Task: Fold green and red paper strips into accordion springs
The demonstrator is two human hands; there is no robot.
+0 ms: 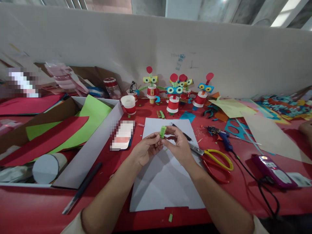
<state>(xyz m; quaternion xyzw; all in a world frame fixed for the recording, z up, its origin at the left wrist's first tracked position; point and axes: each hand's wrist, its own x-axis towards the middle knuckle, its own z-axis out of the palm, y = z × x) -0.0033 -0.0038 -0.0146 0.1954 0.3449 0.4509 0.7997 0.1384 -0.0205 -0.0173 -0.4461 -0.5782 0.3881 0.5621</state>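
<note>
A small green folded paper strip (163,131), pleated like a spring, is held upright between my two hands over a white sheet (168,182). My left hand (149,148) pinches its lower left side between thumb and fingers. From the right, my right hand (177,143) has its fingers closed at the strip's top and side. Scissors (214,161) with yellow and red handles lie beside my right hand, and a black pen (186,136) rests behind it. More pleated green strips (161,114) lie just beyond the sheet.
Paper-cup figures (173,103) stand at the back near white cups (128,104). A box of coloured paper (90,152) and a marker (83,188) are left. A glue gun (225,139), its cord and a purple device (275,172) are right.
</note>
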